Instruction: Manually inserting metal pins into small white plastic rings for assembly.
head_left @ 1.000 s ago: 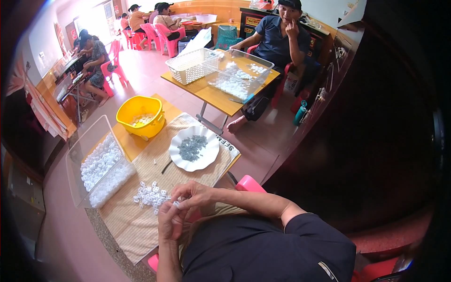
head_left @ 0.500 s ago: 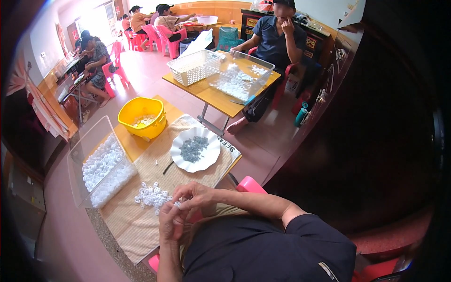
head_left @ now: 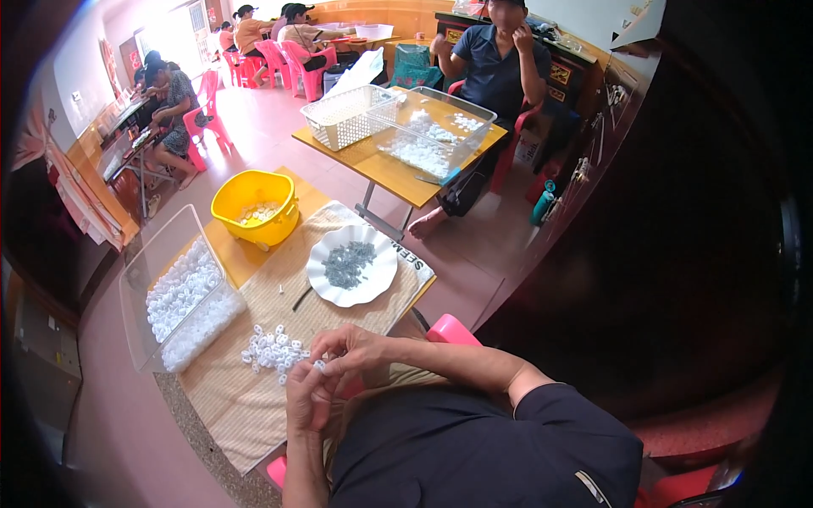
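Left hand [head_left: 305, 396] and right hand [head_left: 351, 350] are pinching a small white piece [head_left: 319, 367] between them; probably light, stiff; rim offering best hold; fingers partly hiding its shape.

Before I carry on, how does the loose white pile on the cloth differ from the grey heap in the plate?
Colour: the white pile is bright white, while the grey heap is dark grey.
Support: the white pile lies straight on the striped cloth; the grey heap sits in a wavy-rimmed white plate.
Place: the white pile is close by the left hand, the grey heap farther off.
Both are loose gatherings of many small pieces.
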Available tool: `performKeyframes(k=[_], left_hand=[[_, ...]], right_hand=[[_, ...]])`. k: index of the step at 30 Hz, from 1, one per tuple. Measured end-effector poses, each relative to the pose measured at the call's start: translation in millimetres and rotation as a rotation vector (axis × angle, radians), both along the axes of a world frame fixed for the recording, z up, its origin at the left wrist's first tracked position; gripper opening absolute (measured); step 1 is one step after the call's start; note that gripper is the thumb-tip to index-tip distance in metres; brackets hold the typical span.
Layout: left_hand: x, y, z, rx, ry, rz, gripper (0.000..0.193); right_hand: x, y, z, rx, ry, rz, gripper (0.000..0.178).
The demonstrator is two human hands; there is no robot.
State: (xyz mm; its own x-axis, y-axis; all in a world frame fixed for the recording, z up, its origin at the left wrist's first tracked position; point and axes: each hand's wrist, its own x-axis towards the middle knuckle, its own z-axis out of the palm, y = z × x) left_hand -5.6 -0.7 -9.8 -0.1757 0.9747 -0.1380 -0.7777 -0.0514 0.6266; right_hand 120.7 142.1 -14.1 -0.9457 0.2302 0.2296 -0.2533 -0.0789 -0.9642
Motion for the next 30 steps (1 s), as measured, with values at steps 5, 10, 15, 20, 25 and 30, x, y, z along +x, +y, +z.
performKeyframes(k=[5,10,15,20,25,30], left_hand=[[-0.3,-0.2,-1.2,-0.001,0.000,0.014,0.011],[2.2,0.3,1.6,-0.006,0.004,0.020,0.010],[0.8,0.2,1.0,-0.017,0.004,0.010,0.009],[-0.5,0.2,-1.7,0.004,-0.015,0.013,0.007],[0.7,0.9,-0.9,0.005,-0.025,0.017,0.007],[-0.5,0.5,-3.3,0.009,-0.028,0.013,0.007]], right_hand=[[-0.6,0.2,-0.5,0.029,0.011,-0.006,0.025],[-1.0,0.3,-2.6,0.003,0.003,0.002,0.025],[-1.0,0.3,-4.0,-0.033,-0.005,0.011,0.025],[-1.5,0.5,-4.7,-0.055,-0.013,0.023,0.024],[-1.4,1.2,-6.5,-0.040,-0.008,0.016,0.024],[-1.3,1.3,-6.1,-0.014,0.005,0.009,0.024]])
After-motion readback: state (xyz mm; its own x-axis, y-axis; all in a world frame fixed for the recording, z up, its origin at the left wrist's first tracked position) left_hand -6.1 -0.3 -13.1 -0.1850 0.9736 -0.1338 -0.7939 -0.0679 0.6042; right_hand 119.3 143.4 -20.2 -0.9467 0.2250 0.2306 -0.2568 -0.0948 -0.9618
